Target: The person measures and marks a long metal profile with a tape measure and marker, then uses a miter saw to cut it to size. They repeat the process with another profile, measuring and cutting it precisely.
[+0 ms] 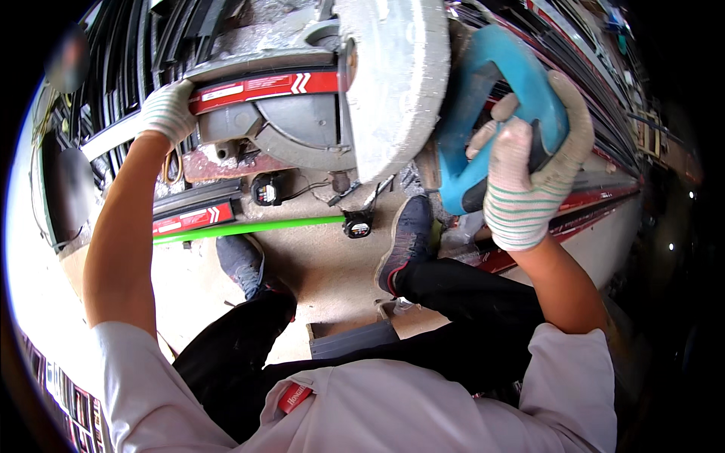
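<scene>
In a white glove with green stripes, my left hand grips a long metal profile where a red-labelled stretch begins. The profile lies along the bed of a miter saw. My right hand, gloved alike, is wrapped round the saw's teal handle. Between my hands stands the large pale blade guard, which hides the blade and the profile's far right end. Whether the blade touches the profile cannot be seen.
Below the saw are a tape measure with a green strip drawn out, another tape measure and a short red-labelled profile. My shoes stand close by. Dark profiles lie at the far left, more at the right.
</scene>
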Demonstrator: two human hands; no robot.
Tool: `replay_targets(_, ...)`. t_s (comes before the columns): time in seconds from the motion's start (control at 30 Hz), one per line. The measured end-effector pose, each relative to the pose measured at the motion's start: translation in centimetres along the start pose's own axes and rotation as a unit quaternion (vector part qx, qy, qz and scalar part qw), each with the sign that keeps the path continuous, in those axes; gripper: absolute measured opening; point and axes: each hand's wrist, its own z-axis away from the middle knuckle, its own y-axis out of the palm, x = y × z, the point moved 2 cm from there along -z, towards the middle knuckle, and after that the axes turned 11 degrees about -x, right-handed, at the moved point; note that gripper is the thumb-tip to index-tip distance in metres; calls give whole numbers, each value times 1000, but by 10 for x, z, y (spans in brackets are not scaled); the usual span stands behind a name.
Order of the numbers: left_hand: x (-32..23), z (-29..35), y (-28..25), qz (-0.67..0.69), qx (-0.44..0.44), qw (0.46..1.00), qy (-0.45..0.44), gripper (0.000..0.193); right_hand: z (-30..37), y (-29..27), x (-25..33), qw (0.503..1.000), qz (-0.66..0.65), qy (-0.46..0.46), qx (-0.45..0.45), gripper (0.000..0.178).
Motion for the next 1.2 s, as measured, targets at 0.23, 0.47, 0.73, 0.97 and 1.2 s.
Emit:
replay_targets(0.23, -2, 0, -2, 7, 2, 1000, 4, 35, 5, -12, -10, 994, 102, -26, -4, 56)
replay_targets(0.47, -6, 0, -6, 2, 2, 1000, 4, 32, 17, -11, -17, 996, 78, -34, -14, 59)
replay_targets(0.73, -2, 3, -4, 8, -12, 1000, 6, 34, 24, -6, -19, 998, 52, -33, -13, 60)
replay_targets(0.97, -7, 3, -8, 4, -10, 1000, 2, 30, 25, -5, -14, 998, 57, -21, 4, 60)
replay_targets(1.2, -6, 3, -8, 0, -10, 1000, 6, 29, 32, -5, -24, 997, 49, -57, -2, 62)
